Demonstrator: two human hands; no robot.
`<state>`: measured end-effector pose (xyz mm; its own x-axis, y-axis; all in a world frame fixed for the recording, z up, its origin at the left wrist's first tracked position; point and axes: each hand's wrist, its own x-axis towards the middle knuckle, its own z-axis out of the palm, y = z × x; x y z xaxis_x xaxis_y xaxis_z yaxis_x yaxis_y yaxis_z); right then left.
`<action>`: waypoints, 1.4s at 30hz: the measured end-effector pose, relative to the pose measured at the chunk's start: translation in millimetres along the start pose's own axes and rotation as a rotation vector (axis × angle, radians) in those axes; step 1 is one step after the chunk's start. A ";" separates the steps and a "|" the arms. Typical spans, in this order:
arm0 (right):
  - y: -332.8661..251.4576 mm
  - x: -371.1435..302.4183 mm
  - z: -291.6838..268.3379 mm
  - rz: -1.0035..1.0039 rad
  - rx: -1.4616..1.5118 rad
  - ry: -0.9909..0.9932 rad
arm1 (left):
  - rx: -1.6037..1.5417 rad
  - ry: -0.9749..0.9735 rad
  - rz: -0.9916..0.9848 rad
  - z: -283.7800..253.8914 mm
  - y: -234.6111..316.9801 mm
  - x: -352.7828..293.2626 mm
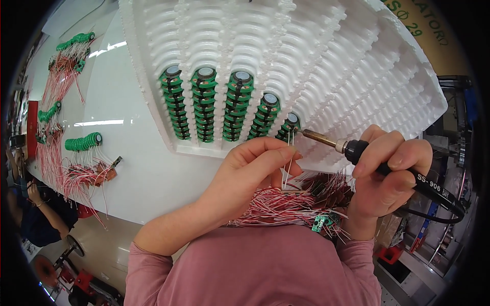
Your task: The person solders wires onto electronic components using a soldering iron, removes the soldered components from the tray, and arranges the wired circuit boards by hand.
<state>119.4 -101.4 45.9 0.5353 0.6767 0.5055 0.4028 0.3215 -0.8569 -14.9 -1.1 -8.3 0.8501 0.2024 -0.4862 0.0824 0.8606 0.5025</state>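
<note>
Right hand (pixel 392 176) grasps soldering iron (pixel 352 150), tip (pixel 304 132) at the edge of the rightmost green component stack (pixel 289 123) seated in white foam tray (pixel 352 97); contact unclear. Left hand (pixel 250 166) pinches thin white wires (pixel 289 138) beside the tip. Red-and-white wire bundle (pixel 273 208) lies on the tray's near side.

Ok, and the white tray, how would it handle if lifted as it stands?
Probably light for its size: the tray looks like moulded foam. Likely fairly stiff given the deep ribbing, though knocks might dent or chip it. It may dip toward the person, since the green discs sit in rows along that side.
</note>
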 end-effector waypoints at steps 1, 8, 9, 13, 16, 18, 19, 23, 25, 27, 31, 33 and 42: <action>-0.4 0.2 -0.3 0.005 -0.001 0.001 | 0.001 0.004 -0.012 0.6 0.5 0.2; -0.1 1.0 -1.8 -0.002 0.010 0.006 | 0.008 0.008 -0.010 1.8 -0.2 1.0; 0.0 1.3 -2.2 -0.001 0.014 -0.001 | 0.005 0.015 -0.010 2.6 -0.6 1.4; -0.7 0.6 -3.5 0.019 0.014 -0.003 | 0.017 0.015 -0.009 3.7 -1.3 2.5; -1.7 0.6 -4.5 0.009 0.023 -0.005 | 0.009 0.003 -0.003 4.9 -0.8 2.0; -3.6 1.2 -4.1 0.022 0.017 0.002 | 0.007 0.008 -0.006 6.3 -0.1 2.3; -4.6 1.6 -3.8 0.036 0.010 0.009 | 0.003 0.014 -0.011 6.8 0.2 2.6; -7.5 2.1 -3.6 0.053 0.012 0.015 | 0.023 0.003 -0.001 7.7 -0.3 2.3; -7.6 1.9 -4.8 0.050 0.026 0.005 | 0.030 0.032 0.000 9.3 -1.0 2.2; -7.8 2.9 -5.2 0.053 0.022 0.006 | 0.031 0.039 -0.002 9.8 -0.1 2.4; -5.9 3.2 -6.3 0.033 0.026 0.001 | 0.020 0.035 0.006 11.0 0.3 2.3; -4.5 3.6 -7.3 0.022 0.028 -0.002 | 0.032 0.038 0.010 11.0 0.6 2.9; -4.9 1.9 -2.9 0.036 0.026 -0.010 | 0.032 0.045 0.009 9.9 0.4 2.1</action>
<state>120.6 -103.6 51.4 0.5419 0.6943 0.4736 0.3637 0.3143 -0.8769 -8.0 -4.9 -2.1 0.8267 0.2312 -0.5129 0.0921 0.8438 0.5287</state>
